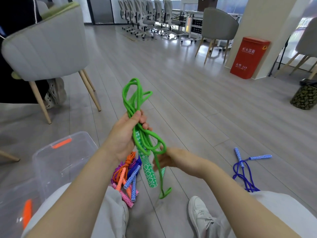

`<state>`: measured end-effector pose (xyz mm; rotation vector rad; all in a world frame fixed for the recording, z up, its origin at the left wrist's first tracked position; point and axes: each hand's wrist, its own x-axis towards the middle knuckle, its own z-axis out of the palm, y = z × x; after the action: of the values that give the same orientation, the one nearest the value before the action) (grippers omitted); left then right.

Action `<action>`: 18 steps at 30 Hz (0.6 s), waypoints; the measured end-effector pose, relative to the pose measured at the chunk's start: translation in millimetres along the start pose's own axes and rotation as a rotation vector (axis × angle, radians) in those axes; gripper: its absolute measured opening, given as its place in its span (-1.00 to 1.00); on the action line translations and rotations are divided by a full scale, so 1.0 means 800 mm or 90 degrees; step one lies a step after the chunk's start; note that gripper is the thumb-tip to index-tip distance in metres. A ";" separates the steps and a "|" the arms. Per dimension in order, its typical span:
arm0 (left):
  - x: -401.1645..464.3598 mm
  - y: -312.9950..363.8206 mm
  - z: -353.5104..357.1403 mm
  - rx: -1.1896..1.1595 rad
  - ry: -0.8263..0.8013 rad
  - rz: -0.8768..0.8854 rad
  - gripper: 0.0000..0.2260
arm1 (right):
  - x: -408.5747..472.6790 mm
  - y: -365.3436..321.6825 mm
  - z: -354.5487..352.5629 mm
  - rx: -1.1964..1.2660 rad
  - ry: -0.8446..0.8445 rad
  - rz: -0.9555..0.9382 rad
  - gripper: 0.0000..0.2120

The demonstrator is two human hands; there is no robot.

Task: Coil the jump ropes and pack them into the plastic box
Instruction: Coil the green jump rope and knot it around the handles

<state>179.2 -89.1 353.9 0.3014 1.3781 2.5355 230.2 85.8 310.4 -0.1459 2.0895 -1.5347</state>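
While I sit on the grey plank floor (197,86), my left hand (123,134) clenches the looped green jump rope (137,107); my right hand (164,160), below it, pinches its hanging strand. Left of it stands the clear plastic box (56,162); beyond, a red metal bin (248,57).

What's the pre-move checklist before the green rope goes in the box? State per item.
1. Coil held: ok. Left hand grips the green rope bundle with a handle.
2. Loose tail gathered: not ok. A strand hangs down past the right hand to a loop near the floor.
3. Right hand grip on the strand: cannot tell, it is motion-blurred.
4. Plastic box ready: ok, open top, to the person's left.
5. Path to box: ok, nothing between the left hand and the box.
6. Remaining ropes: not ok. A mixed pile and a blue rope still lie on the floor.
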 end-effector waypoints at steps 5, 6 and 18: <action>0.012 0.029 -0.038 -0.012 0.200 0.063 -0.82 | -0.008 0.001 -0.030 -0.177 0.061 0.062 -0.66; 0.014 0.033 -0.047 -0.004 0.246 0.087 -0.81 | -0.009 0.002 -0.038 -0.213 0.088 0.073 -0.74; 0.009 0.005 -0.043 0.447 0.245 0.036 -0.84 | -0.043 -0.034 -0.048 -0.231 0.318 -0.132 -0.86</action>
<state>162.1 -116.6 339.5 -0.0449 2.4135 2.1251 235.2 123.0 355.6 -0.1215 2.8212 -1.3909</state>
